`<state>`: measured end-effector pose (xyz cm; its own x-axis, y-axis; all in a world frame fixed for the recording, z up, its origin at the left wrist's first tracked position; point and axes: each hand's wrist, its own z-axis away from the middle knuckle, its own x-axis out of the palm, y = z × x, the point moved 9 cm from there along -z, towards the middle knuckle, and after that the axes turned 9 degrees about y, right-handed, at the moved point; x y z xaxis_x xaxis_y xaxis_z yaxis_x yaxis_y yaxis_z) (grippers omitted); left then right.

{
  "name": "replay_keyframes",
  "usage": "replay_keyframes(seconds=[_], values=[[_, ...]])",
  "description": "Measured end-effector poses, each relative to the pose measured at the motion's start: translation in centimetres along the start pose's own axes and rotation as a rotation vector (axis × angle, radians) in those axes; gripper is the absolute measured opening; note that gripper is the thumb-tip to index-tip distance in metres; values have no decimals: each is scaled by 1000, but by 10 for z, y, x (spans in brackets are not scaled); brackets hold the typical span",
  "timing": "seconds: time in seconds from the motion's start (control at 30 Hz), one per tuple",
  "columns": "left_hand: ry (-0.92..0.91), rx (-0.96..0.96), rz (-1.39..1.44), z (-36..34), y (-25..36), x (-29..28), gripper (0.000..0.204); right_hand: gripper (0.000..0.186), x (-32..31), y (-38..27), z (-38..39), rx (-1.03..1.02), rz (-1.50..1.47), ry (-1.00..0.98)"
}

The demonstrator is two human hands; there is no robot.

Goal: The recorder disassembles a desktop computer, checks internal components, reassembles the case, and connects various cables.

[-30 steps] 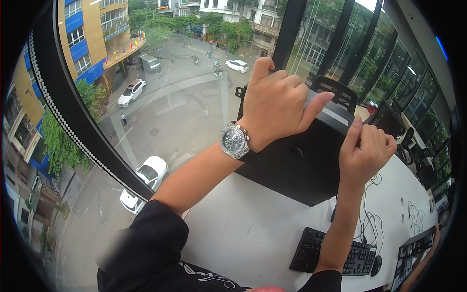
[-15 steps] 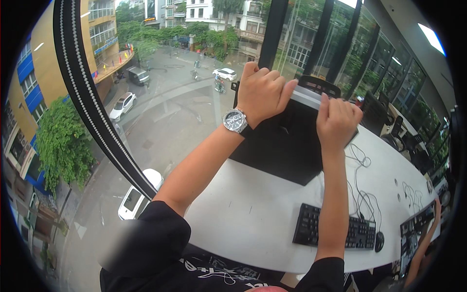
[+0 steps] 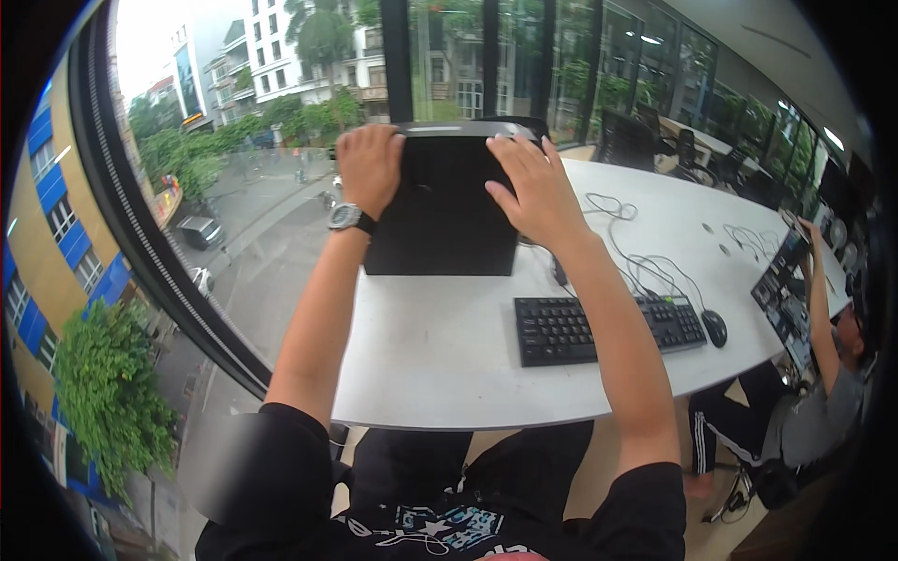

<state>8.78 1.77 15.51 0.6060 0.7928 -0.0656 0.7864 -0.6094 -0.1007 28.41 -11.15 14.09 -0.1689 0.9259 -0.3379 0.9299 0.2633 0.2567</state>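
A black computer case [image 3: 444,210] stands on the white table in front of me, its flat dark side facing me and a silver-grey strip running along its top. My left hand [image 3: 370,168] is closed over the upper left edge, fingers curled on it. At the upper right corner, my right hand [image 3: 538,187] touches the case with fingers stretched toward the strip and the thumb held apart over the dark side. A watch [image 3: 348,217] is on my left wrist. The far side of the case is hidden.
On the white table [image 3: 421,365], a black keyboard [image 3: 561,332] and a mouse [image 3: 715,329] lie right of the case, with loose cables [image 3: 645,271] behind them. A window frame [image 3: 178,271] borders the left. At right, another person [image 3: 828,402] holds an opened computer case [image 3: 788,290].
The case has turned from a slant to squarely facing me. My right hand has gone from closed on the top edge to fingers extended. The view has shifted too.
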Motion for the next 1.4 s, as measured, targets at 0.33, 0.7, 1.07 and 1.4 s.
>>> replay_keyframes(seconds=[0.33, 0.7, 1.07, 1.4], values=[[246, -110, -107, 2, 10, 12, 28, 28, 24, 147, 174, 540, -415, -399], [151, -108, -57, 2, 8, 12, 34, 101, 139, 127, 118, 827, -1200, -525], [224, -74, -14, 5, 0, 5, 19, 95, 157, 96, 104, 817, -1244, -367], [183, -150, 311, -2, -21, 41, 33, 103, 95, 58, 113, 836, -1060, -289]])
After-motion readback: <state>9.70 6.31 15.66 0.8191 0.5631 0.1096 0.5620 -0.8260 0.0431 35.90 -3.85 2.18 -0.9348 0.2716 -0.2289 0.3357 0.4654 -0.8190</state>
